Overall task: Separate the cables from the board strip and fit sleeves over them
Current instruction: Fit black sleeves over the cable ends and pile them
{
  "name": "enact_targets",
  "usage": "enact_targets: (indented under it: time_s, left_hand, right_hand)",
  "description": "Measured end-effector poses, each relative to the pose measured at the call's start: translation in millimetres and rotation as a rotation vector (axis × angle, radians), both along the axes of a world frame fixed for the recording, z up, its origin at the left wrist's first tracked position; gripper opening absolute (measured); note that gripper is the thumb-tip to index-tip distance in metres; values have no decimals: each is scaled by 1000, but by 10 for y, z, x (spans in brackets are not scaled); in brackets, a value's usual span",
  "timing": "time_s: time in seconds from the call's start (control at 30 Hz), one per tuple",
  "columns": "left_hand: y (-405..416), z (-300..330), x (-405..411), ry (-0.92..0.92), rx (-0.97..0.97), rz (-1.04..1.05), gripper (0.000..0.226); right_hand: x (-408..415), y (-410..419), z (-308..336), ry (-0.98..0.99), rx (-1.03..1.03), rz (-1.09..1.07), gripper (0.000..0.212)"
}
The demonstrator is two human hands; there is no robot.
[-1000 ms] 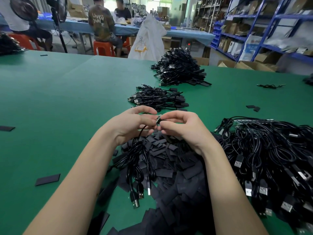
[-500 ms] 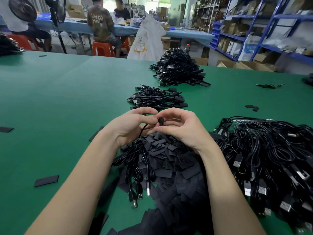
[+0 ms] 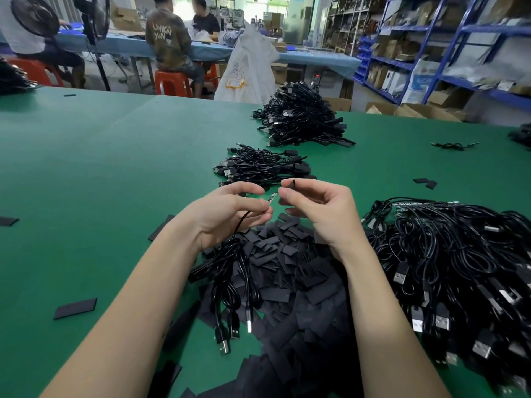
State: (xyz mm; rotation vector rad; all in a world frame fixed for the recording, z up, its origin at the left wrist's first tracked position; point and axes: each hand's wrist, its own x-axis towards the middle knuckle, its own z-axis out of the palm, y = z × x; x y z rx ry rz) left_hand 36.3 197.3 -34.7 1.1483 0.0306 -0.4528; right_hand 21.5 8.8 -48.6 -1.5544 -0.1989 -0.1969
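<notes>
Left hand: fingers curled, pinching a black cable just behind its small board tip; the cable hangs below to the worktop. Right hand: pinching a short black sleeve, just beside the tip, apart from it. Loose sleeves piled beneath both hands. Risk: a flattened sleeve mouth may snag the board tip; the sleeve may slip from the light pinch.

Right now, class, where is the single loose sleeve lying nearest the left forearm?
In the head view, the loose sleeve lies flat on the green table, left of the left forearm.
</notes>
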Motion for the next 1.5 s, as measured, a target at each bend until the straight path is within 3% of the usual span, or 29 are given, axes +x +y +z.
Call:
enact_targets:
  time_s: [0.43, 1.03, 1.37, 1.5]
  left_hand:
    - [-26, 25, -36, -147, 33, -82, 35]
    - [-51, 25, -42, -191, -23, -48, 44]
    - [-39, 55, -76, -204, -27, -103, 43]
    - [-33, 67, -76, -192, -29, -97, 39]
  right_hand:
    - [20, -31, 23, 102, 302, -93, 7]
    - [2, 15, 48, 145, 386, -66, 9]
    - [-46, -61, 80, 294, 515, 157, 16]
    - [-60, -76, 86, 307, 475, 179, 17]
